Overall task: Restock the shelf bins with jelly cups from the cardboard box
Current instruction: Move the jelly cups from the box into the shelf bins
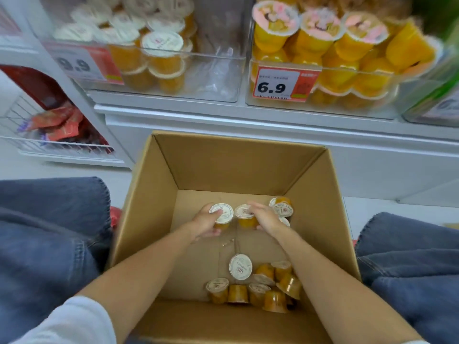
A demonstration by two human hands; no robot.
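White shelf [248,125] ran across the top of the view, and close before it stood the open box [236,167], between the person's knees. Two clear bins sat side by side on the shelf. The left bin [223,58], tagged 9.9, held white-lidded cups piled at its left end, with its right end bare of them. The right bin [395,95], tagged 6.9, was heaped with taller pink-lidded cups. Both arms reached down into the box toward its far wall. The left hand [206,223] had its fingers curled round the left cup [221,214], and the right hand [267,218] gripped the right cup [244,216]. The two cups sat just beside each other, lids up toward the camera, orange bodies pointing at the box floor. Whether they were clear of that floor could not be told. A cluster of near cups [260,286] lay tumbled along the near edge, toward the near right corner, and a few far cups [282,207] lay by the far right corner, just beyond the right hand. By their lids the held cups seemed to belong in the left bin. It lay above and beyond the hands and off to the left, so the left hand was nearer. The lift would likely go up over the far wall and leftward into that bin's bare right end.
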